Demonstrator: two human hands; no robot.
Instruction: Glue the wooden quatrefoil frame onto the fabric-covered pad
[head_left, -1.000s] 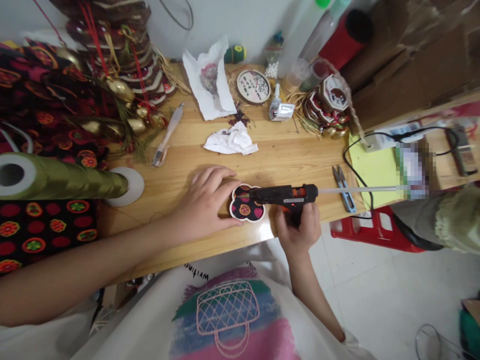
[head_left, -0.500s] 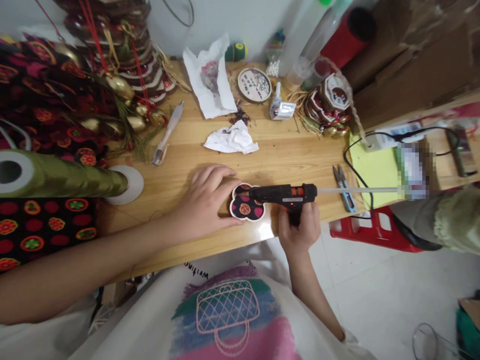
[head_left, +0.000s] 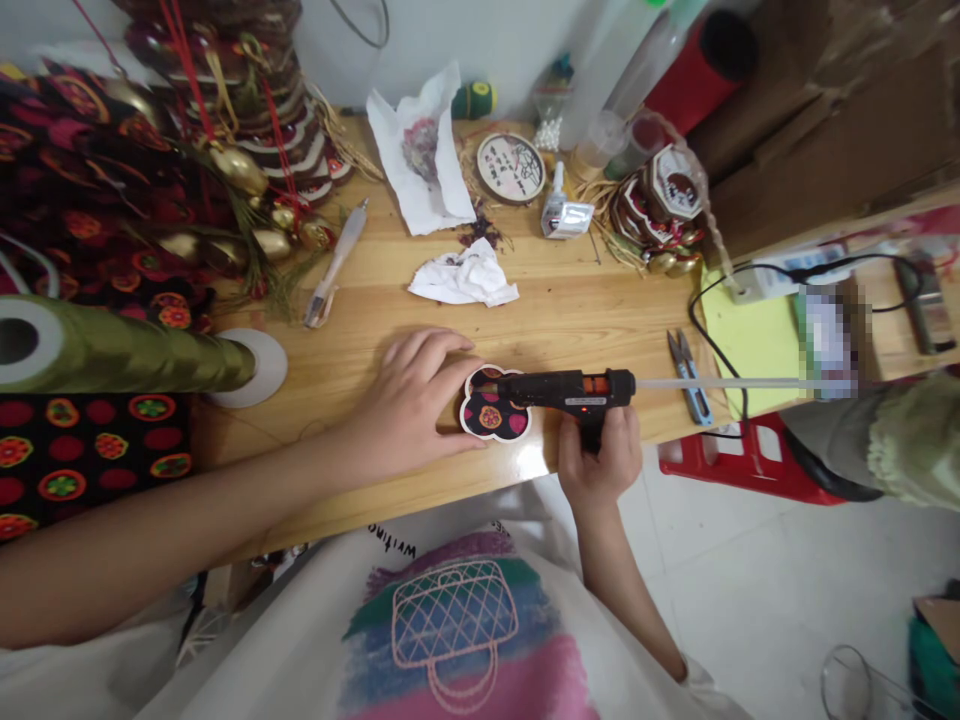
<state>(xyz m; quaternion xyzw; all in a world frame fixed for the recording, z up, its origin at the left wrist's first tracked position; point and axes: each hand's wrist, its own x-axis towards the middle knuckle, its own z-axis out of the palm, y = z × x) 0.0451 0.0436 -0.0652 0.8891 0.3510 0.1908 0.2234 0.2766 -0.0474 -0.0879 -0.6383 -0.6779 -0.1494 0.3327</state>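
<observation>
Black fabric dotted with red and pink flowers covers the small flower-shaped piece (head_left: pixel 493 408), which has a pale, lobed edge and lies flat on the wooden counter (head_left: pixel 570 300), close to the near rim. I see my left hand (head_left: pixel 411 400) at nine o'clock from it, palm down, fingers (head_left: pixel 427 345) spread and curled over its left edge, the thumb pressing at its lower left lobe, so the hand pins the piece rather than lifts it. My right hand (head_left: pixel 598 462) sits at four o'clock from the piece, fist closed around the grip of the black glue gun (head_left: pixel 571 389), which lies level across the counter with its nozzle over the upper right part of the piece; whether the tip touches the fabric I cannot tell. A clear glue stick (head_left: pixel 720 383) juts from the gun's back toward three o'clock. Small snips (head_left: pixel 688 376) lie just beyond the gun at three o'clock, a crumpled white paper (head_left: pixel 465 277) at twelve o'clock from the piece, and a green fabric roll (head_left: pixel 127 352) well apart at nine o'clock
</observation>
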